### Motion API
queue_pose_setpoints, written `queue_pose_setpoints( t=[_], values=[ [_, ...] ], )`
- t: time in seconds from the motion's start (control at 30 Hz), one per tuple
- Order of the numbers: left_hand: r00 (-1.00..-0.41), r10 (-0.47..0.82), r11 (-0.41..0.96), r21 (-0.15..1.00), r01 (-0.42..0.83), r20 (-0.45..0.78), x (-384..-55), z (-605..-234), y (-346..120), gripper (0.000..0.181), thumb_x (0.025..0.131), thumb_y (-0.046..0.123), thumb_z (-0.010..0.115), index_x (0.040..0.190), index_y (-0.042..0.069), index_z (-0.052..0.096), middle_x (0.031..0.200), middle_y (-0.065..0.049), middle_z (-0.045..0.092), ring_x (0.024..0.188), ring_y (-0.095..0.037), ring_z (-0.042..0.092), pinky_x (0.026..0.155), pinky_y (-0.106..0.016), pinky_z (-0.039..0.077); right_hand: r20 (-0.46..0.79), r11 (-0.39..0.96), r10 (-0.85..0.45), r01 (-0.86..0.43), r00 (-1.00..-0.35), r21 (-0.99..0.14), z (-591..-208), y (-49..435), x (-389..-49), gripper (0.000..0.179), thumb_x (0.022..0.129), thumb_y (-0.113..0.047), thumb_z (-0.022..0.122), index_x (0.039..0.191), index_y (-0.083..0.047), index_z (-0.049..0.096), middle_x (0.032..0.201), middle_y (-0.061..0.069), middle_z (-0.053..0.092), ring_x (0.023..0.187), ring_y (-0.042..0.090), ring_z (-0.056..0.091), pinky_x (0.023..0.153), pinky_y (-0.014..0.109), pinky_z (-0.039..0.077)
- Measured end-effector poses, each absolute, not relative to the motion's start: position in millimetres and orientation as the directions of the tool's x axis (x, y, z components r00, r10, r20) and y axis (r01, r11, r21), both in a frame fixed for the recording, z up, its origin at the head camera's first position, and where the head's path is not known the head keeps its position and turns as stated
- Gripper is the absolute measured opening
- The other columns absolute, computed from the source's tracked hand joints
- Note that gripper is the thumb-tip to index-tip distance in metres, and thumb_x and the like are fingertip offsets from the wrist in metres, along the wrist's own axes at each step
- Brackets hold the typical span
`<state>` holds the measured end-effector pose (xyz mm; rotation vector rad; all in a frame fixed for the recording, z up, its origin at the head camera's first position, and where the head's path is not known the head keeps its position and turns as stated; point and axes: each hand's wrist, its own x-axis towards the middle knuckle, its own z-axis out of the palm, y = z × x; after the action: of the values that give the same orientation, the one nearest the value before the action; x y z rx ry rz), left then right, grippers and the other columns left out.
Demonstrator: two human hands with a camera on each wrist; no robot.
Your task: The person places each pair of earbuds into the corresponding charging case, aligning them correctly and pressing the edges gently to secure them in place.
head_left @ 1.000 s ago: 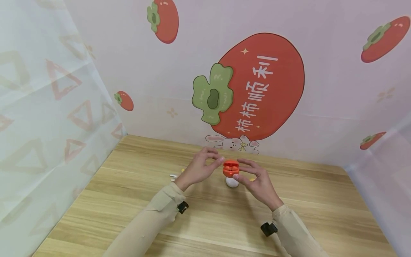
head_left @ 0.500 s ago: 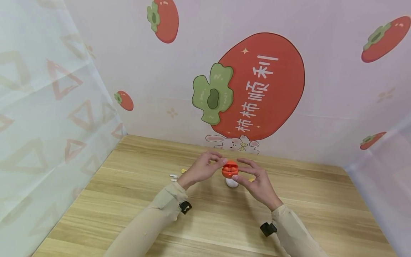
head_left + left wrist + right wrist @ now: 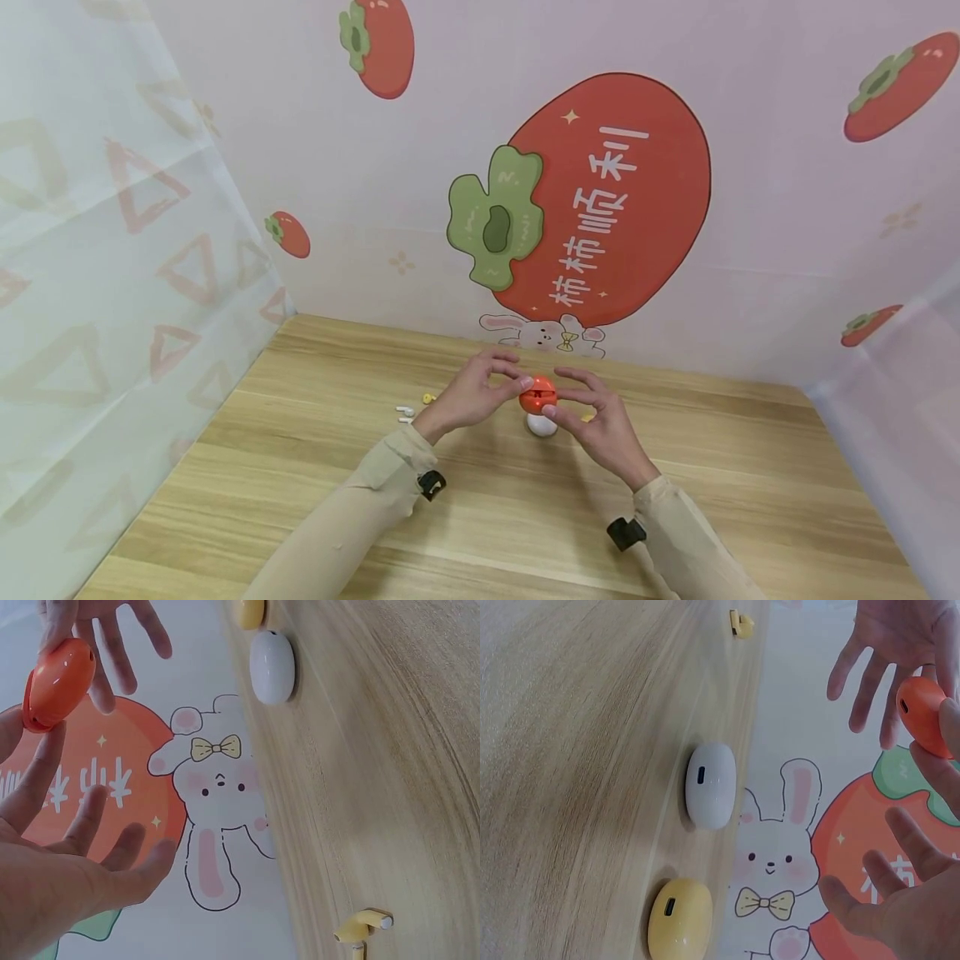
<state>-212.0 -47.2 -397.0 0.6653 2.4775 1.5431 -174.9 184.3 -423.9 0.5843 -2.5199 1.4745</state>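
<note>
Indoors, a pale wooden tabletop [image 3: 495, 525] with long streaked grain runs up to a pinkish wall [image 3: 787, 208] printed with red persimmons, the biggest [image 3: 660, 200] carrying white Chinese characters. On the left, a whitish side wall [image 3: 75, 217], creased, bears brushed triangles.

Two hands in beige sleeves [image 3: 352, 508] meet near the table's far side. Between them, raised above the wood, is a small glossy orange case [image 3: 537, 406], rounded like a pebble, its lid slightly ajar. The right hand [image 3: 606, 423] pinches the case with thumb and finger; the left hand [image 3: 468, 395] pinches it from the other side, its remaining fingers spread.

From the head, a pair of white earbuds [image 3: 406, 412] shows left of the left hand; neither wrist view shows them. The right wrist view reveals a dark slot on the orange case, and matching slots on a smooth white case [image 3: 711, 787] and a yellow case [image 3: 681, 922] lying near each other. Yellow earbuds [image 3: 361, 927] show clearly from the left wrist.
</note>
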Motion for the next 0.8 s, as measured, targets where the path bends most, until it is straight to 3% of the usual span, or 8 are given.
queue_pose_setpoints(
  t=[0.53, 0.8],
  values=[
    [-0.882, 0.434, 0.426, 0.82, 0.383, 0.187, -206.8, -398.6, -45.2, 0.025, 0.097, 0.034, 0.069, 0.107, 0.012, 0.078, 0.145, -0.008, 0.05, 0.136, -0.033, 0.042, 0.107, -0.061, 0.035, 0.315, 0.434, -0.22, -0.382, -0.923, -0.816, -421.9, 184.2, -174.3, 0.024, 0.089, -0.023, 0.08, 0.11, -0.009, 0.079, 0.14, 0.007, 0.057, 0.135, 0.035, 0.046, 0.103, 0.072, 0.034],
    [-0.853, 0.46, 0.489, 0.732, 0.474, 0.245, -204.3, -400.5, -45.0, 0.04, 0.094, 0.039, 0.073, 0.125, 0.015, 0.072, 0.144, -0.007, 0.049, 0.136, -0.03, 0.039, 0.105, -0.059, 0.039, 0.306, 0.431, -0.217, -0.372, -0.927, -0.822, -421.5, 185.7, -175.1, 0.025, 0.091, -0.023, 0.079, 0.11, -0.008, 0.079, 0.141, 0.008, 0.056, 0.136, 0.037, 0.045, 0.101, 0.072, 0.037]
  ],
)
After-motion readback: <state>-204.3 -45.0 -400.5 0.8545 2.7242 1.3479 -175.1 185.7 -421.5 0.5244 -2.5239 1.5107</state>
